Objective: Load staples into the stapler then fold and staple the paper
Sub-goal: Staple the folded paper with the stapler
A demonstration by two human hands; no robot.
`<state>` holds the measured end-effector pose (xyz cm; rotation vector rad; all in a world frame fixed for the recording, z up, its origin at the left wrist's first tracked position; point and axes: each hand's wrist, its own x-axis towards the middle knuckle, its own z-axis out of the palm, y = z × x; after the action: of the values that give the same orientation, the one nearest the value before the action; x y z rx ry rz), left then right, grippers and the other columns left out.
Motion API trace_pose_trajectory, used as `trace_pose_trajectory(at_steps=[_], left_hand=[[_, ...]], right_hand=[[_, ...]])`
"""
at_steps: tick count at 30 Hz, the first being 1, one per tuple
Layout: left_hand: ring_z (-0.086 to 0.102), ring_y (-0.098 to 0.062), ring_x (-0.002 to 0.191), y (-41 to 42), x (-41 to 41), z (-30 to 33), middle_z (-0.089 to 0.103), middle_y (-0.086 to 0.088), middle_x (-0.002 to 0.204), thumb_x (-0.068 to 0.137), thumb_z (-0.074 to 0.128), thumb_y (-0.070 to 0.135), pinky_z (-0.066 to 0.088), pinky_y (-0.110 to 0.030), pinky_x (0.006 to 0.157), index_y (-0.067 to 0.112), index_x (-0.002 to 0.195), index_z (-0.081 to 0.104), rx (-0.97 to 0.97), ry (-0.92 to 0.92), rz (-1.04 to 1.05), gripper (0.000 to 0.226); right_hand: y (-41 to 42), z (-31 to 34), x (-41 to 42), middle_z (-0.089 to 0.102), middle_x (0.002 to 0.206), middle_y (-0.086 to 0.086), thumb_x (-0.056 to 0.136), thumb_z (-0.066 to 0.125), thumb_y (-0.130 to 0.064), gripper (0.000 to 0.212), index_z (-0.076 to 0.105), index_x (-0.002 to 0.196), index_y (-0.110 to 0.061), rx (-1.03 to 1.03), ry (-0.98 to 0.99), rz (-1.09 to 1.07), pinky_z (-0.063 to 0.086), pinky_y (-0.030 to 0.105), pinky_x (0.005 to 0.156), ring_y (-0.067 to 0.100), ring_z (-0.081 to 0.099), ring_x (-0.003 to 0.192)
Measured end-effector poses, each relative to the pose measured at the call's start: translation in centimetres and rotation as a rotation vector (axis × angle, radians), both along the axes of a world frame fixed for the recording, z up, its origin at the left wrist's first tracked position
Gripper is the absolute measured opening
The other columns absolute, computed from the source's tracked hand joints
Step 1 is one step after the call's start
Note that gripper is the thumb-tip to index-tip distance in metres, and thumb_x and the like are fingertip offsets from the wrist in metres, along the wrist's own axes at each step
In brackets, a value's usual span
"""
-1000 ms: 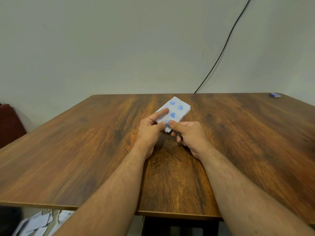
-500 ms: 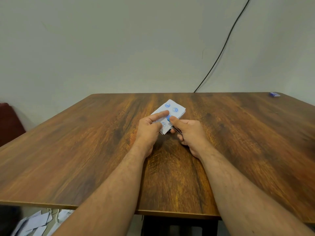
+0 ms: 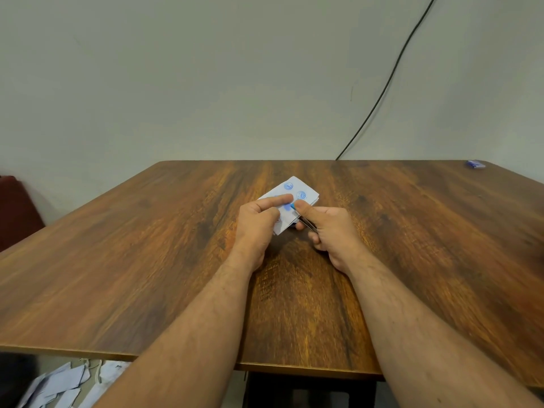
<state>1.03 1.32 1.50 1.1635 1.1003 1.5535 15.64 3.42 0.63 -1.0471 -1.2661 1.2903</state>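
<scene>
A folded white paper (image 3: 294, 192) with blue round stamps lies in the middle of the wooden table (image 3: 147, 260). My left hand (image 3: 257, 223) pinches its near left part, the forefinger stretched over the top. My right hand (image 3: 325, 229) is closed around a small stapler (image 3: 306, 222), of which only a thin metal part and a blue tip show, and presses it onto the paper's near right edge with the thumb. Most of the stapler is hidden in my palm.
A small blue box (image 3: 475, 164) sits at the table's far right corner. A black cable (image 3: 382, 83) runs down the wall behind the table. Loose white papers (image 3: 59, 384) lie on the floor at the lower left. A dark red seat (image 3: 17, 210) stands at the left.
The paper has shifted slightly to the left and nearer between my hands. My right thumb has moved up onto the paper beside my left forefinger.
</scene>
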Motion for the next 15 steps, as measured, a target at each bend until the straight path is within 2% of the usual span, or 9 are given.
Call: trace_pose_trajectory(at_steps=[3,6,8,10,15], left_hand=[[0.069,-0.014,0.095,-0.1,0.1,0.0,0.072,-0.007,0.113,0.087,0.066,-0.003,0.057,-0.025,0.07,0.015,0.098,0.081,0.019,0.015,0.022,0.026],[0.068,-0.014,0.1,0.4,0.0,-0.4,0.071,-0.006,0.114,0.085,0.071,-0.001,0.06,-0.027,0.077,0.017,0.097,0.081,0.017,0.028,0.011,0.025],[0.067,-0.02,0.109,0.9,-0.2,-0.7,0.07,-0.005,0.12,0.083,0.076,0.004,0.061,-0.036,0.087,0.022,0.094,0.082,0.009,0.046,0.007,0.023],[0.065,-0.022,0.113,1.1,-0.3,-0.9,0.068,-0.005,0.124,0.081,0.078,0.007,0.06,-0.041,0.089,0.026,0.093,0.083,0.008,0.05,0.008,0.023],[0.068,-0.024,0.109,1.3,-0.2,-0.9,0.07,-0.005,0.121,0.084,0.073,0.002,0.061,-0.039,0.087,0.027,0.091,0.083,0.026,0.051,0.007,0.027]], right_hand=[[-0.1,0.1,0.1,0.061,0.077,0.016,0.089,0.074,-0.042,0.042,0.077,0.089,0.001,-0.005,-0.012,0.008,0.023,0.02,0.037,0.013,0.032,0.047],[-0.1,-0.1,0.0,0.062,0.075,0.014,0.088,0.075,-0.039,0.039,0.077,0.088,0.0,0.008,-0.023,0.001,0.021,0.021,0.039,0.013,0.031,0.047],[-0.1,-0.2,-0.2,0.06,0.075,0.016,0.087,0.077,-0.038,0.042,0.076,0.089,0.004,0.025,-0.023,-0.005,0.018,0.022,0.04,0.014,0.029,0.046],[-0.1,-0.3,-0.3,0.061,0.075,0.017,0.086,0.077,-0.037,0.043,0.075,0.089,0.006,0.031,-0.022,-0.007,0.017,0.023,0.041,0.015,0.028,0.046],[-0.1,-0.3,-0.2,0.056,0.075,0.02,0.086,0.076,-0.045,0.046,0.077,0.086,0.001,0.027,-0.055,-0.005,0.019,0.026,0.043,0.018,0.029,0.048]])
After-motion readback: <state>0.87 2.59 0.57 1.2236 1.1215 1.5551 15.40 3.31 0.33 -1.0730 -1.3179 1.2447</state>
